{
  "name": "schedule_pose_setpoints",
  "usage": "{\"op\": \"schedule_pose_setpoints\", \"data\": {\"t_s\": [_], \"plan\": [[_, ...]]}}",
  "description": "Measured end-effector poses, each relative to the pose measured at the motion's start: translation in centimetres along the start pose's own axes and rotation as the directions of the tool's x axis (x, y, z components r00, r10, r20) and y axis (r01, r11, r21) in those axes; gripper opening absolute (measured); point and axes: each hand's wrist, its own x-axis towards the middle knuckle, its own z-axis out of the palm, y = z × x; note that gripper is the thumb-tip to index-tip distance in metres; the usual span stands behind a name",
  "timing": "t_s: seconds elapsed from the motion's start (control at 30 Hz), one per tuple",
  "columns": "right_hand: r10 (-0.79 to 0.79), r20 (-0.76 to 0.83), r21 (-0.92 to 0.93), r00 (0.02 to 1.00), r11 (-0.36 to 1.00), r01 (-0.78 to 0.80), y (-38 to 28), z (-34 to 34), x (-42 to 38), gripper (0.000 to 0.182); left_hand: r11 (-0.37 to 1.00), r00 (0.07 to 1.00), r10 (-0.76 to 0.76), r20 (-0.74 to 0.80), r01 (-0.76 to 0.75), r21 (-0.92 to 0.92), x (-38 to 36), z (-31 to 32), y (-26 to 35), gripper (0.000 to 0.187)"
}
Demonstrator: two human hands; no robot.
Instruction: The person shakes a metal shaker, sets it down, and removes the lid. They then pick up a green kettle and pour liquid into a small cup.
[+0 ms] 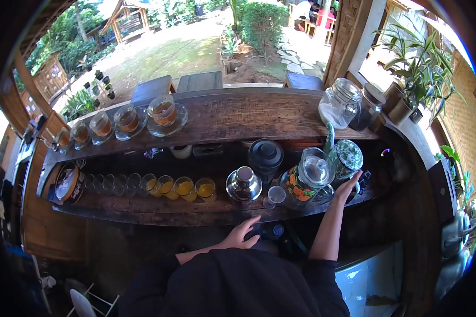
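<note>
My right hand (pixel 347 188) has its fingers stretched out beside a green speckled enamel teapot (pixel 349 155), whose spout rises at its left. Left of that hand stands a glass pitcher (pixel 316 170) with an orange floral pattern. My left hand (pixel 241 235) is held low in front of the counter edge, fingers apart and nothing in it. Nearest to it on the counter are a small clear cup (pixel 276 196) and a metal cocktail shaker (pixel 244 186). A dark lidded container (pixel 265 154) stands behind the shaker.
Glasses of orange drink (pixel 185 189) and clear glasses (pixel 120 185) line the lower counter. Cups of brown drink (pixel 164 112) on saucers stand on the upper shelf (pixel 238 113). At the right are a glass jar (pixel 341 103), a dark jar (pixel 369 108) and a potted plant (pixel 420 61).
</note>
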Motion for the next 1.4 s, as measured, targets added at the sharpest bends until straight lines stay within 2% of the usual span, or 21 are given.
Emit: {"op": "schedule_pose_setpoints", "data": {"t_s": [0.03,0.07,0.13,0.17,0.2,0.27,0.4,0.47,0.53,0.67,0.77,0.9,0.97,1.1,1.13,1.2,1.27,1.3,1.33,1.37,1.4], "plan": [[-0.028,-0.018,-0.035,0.999,0.999,0.027,1.3,-1.0,1.5,0.074,0.995,0.998,0.059,-0.012,-0.058,0.077,0.7,0.2,0.2,0.073],[-0.058,-0.032,-0.070,0.998,0.996,0.055,2.7,-1.9,2.7,0.071,0.996,0.998,0.057,-0.020,-0.055,0.077,1.4,0.5,0.3,0.073],[-0.418,-0.023,-0.295,0.908,0.871,0.393,0.9,-0.5,1.8,0.066,0.958,0.982,0.187,-0.017,-0.178,0.225,2.6,1.2,0.2,0.080],[-0.456,-0.119,-0.226,0.882,0.878,0.423,1.5,-0.4,2.6,0.061,0.943,0.970,0.245,-0.007,-0.236,0.236,3.2,1.6,-0.3,0.085],[-0.373,-0.160,-0.098,0.914,0.927,0.362,1.8,-0.7,3.1,0.064,0.941,0.969,0.248,-0.016,-0.237,0.240,3.6,1.8,-0.4,0.085],[-0.348,-0.169,-0.102,0.922,0.937,0.334,2.1,-1.5,4.6,0.056,0.902,0.959,0.273,-0.078,-0.227,0.366,4.2,2.3,-0.5,0.084],[-0.279,-0.072,0.013,0.958,0.960,0.281,1.3,-2.6,4.8,0.047,0.916,0.953,0.267,-0.141,-0.205,0.345,5.8,2.5,-0.8,0.079],[-0.243,-0.078,0.021,0.967,0.969,0.245,0.4,-3.0,4.4,0.037,0.953,0.975,0.171,-0.144,-0.126,0.276,6.2,2.6,-0.6,0.074],[-0.264,-0.075,0.025,0.962,0.963,0.267,0.2,-3.8,4.2,0.036,0.949,0.966,0.202,-0.159,-0.153,0.276,6.6,2.6,-1.0,0.072],[-0.184,-0.169,0.108,0.968,0.973,0.204,-1.4,-5.4,2.4,0.037,0.957,0.951,0.231,-0.206,-0.183,0.227,7.0,2.8,-0.6,0.068],[-0.182,-0.186,0.138,0.966,0.968,0.209,-2.4,-7.7,0.9,0.035,0.939,0.931,0.271,-0.246,-0.198,0.282,7.6,2.9,-0.5,0.065],[-0.174,-0.177,0.089,0.969,0.978,0.191,-4.8,-10.4,-1.1,0.034,0.949,0.922,0.282,-0.266,-0.227,0.217,8.3,2.6,-0.4,0.058],[-0.270,-0.115,-0.081,0.956,0.962,0.261,-6.0,-11.6,-2.1,0.034,0.942,0.913,0.286,-0.292,-0.211,0.262,8.5,2.5,-0.9,0.043],[-0.227,-0.082,0.001,0.970,0.974,0.228,-9.8,-11.0,-5.8,0.033,0.922,0.890,0.331,-0.313,-0.234,0.310,8.0,2.7,-0.6,0.034],[-0.230,-0.092,-0.004,0.969,0.973,0.230,-10.3,-11.0,-6.4,0.033,0.923,0.895,0.328,-0.303,-0.235,0.306,7.7,2.7,-0.3,0.034],[-0.281,0.003,-0.167,0.960,0.946,0.278,-11.0,-10.9,-7.5,0.031,0.922,0.922,0.313,-0.226,-0.239,0.303,6.9,2.8,0.5,0.032],[-0.296,0.025,-0.197,0.955,0.935,0.295,-11.6,-10.5,-8.7,0.022,0.926,0.935,0.303,-0.183,-0.243,0.289,5.9,3.1,1.9,0.032],[-0.534,0.224,-0.431,0.816,0.696,0.574,-11.7,-10.5,-9.0,0.017,0.929,0.945,0.293,-0.148,-0.245,0.277,5.4,3.2,2.5,0.031],[-0.642,0.468,-0.548,0.607,0.327,0.770,-11.7,-10.6,-9.3,0.015,0.930,0.946,0.291,-0.145,-0.244,0.275,5.1,3.1,2.9,0.031],[-0.586,0.446,-0.517,0.676,0.448,0.729,-11.8,-10.8,-9.6,0.012,0.918,0.941,0.321,-0.105,-0.282,0.280,4.8,2.9,3.2,0.031],[-0.584,0.447,-0.519,0.677,0.447,0.729,-11.9,-10.8,-10.0,0.012,0.904,0.934,0.351,-0.066,-0.320,0.282,4.5,2.7,3.5,0.031]]}}
